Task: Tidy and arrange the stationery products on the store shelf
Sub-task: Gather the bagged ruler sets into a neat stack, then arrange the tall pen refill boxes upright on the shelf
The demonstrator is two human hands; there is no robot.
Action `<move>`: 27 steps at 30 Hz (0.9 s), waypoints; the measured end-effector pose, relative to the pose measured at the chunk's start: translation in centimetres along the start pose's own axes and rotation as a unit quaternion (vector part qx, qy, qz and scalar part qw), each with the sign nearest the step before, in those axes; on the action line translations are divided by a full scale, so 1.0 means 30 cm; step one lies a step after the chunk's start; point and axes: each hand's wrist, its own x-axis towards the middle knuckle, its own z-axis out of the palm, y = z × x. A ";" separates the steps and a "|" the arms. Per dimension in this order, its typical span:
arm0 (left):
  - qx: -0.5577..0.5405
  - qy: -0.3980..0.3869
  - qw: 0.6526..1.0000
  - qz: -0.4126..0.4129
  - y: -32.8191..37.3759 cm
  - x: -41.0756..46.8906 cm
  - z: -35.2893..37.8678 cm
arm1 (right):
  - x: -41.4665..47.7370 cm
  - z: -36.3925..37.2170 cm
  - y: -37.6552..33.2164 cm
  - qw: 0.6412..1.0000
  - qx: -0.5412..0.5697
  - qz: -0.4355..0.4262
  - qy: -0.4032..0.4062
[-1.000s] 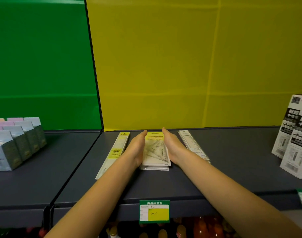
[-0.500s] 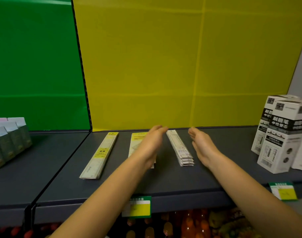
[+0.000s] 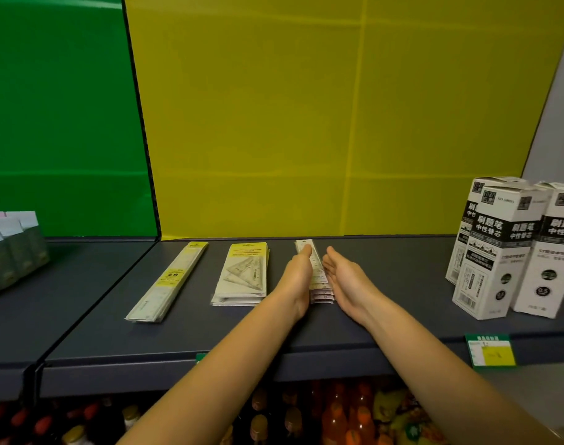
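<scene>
**Q:** What are the two hands doing?

**A:** Both reach forward over a dark grey shelf [image 3: 428, 300]. The left hand [image 3: 298, 279] and right hand [image 3: 346, 279] stand on edge with palms facing each other. Their fingers are straight and together, released rather than grasping.

**Q:** What lies between them?

**A:** A narrow stack of packaged rulers [image 3: 317, 276] lies flat on the shelf, pointing away from the viewer. The left hand touches its left edge and the right hand lies against its right edge.

**Q:** What else is nearby?

**A:** Just left of the left hand lies a stack of set-square packs [image 3: 243, 277] with yellow header cards. Further left, a long ruler pack [image 3: 166, 282] with a yellow label lies at a slant. Far to the left stand pastel boxes [image 3: 14, 248].

Well to the right of the right hand, tall white pen-refill boxes [image 3: 499, 252] with black bands stand upright. A green price tag [image 3: 491, 350] hangs on the shelf's front lip, right of the right forearm. Below the arms are blurred orange and red bottles [image 3: 325, 412].

Behind the hands rises a yellow back panel [image 3: 306, 123], with a green back panel [image 3: 55, 107] to its left.
</scene>
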 end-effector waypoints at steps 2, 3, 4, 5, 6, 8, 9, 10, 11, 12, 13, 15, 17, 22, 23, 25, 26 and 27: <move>-0.008 0.005 1.000 0.004 -0.031 0.051 -0.007 | 0.008 -0.006 0.006 1.000 -0.009 0.014 0.005; -0.006 0.008 1.000 0.004 -0.026 0.038 -0.005 | 0.016 -0.008 0.011 1.000 -0.007 0.020 0.003; -0.002 0.008 1.000 0.005 -0.018 0.015 0.000 | 0.023 -0.014 0.018 1.000 -0.006 0.025 -0.006; 0.007 0.009 1.000 0.005 -0.007 -0.015 0.006 | 0.024 -0.014 0.023 0.999 -0.005 0.028 -0.022; 0.015 0.010 1.000 0.006 0.005 -0.042 0.013 | 0.037 -0.018 0.035 0.999 -0.018 0.028 -0.030; 0.023 -0.001 1.000 0.005 0.008 -0.057 0.017 | 0.031 -0.018 0.041 0.998 -0.048 0.015 -0.035; 0.026 -0.010 1.000 0.006 0.009 -0.062 0.016 | 0.031 -0.024 0.045 0.998 -0.060 0.001 -0.033; 0.026 -0.014 1.000 0.009 0.012 -0.070 0.017 | 0.038 -0.029 0.050 0.997 -0.069 -0.008 -0.031; 0.036 -0.010 0.999 0.020 0.020 -0.086 0.021 | 0.032 -0.027 0.047 0.996 -0.082 -0.020 -0.033; 0.059 0.004 0.997 0.043 0.031 -0.107 0.025 | 0.019 -0.025 0.037 0.995 -0.094 -0.028 -0.025; 0.093 0.021 0.993 0.074 0.041 -0.129 0.026 | 0.001 -0.030 0.025 0.992 -0.114 -0.045 -0.011; 0.158 0.047 0.975 0.149 0.060 -0.172 0.025 | -0.041 -0.062 0.000 0.983 -0.157 -0.091 0.012; 0.186 0.027 0.957 0.220 0.069 -0.199 0.030 | -0.069 -0.136 -0.008 0.969 -0.204 -0.137 0.032; 0.265 -0.110 0.919 0.272 0.082 -0.233 0.118 | -0.224 -0.337 -0.053 0.938 -0.249 -0.226 0.085; 0.269 -0.135 0.912 0.279 0.077 -0.240 0.149 | -0.263 -0.381 -0.060 0.927 -0.262 -0.248 0.100; 0.276 -0.163 0.903 0.288 0.055 -0.252 0.219 | -0.332 -0.467 -0.073 0.900 -0.287 -0.290 0.156; 0.291 -0.166 0.897 0.288 0.043 -0.257 0.258 | -0.355 -0.512 -0.078 0.888 -0.290 -0.302 0.188; 0.311 -0.164 0.891 0.287 0.028 -0.258 0.298 | -0.371 -0.560 -0.082 0.877 -0.291 -0.315 0.219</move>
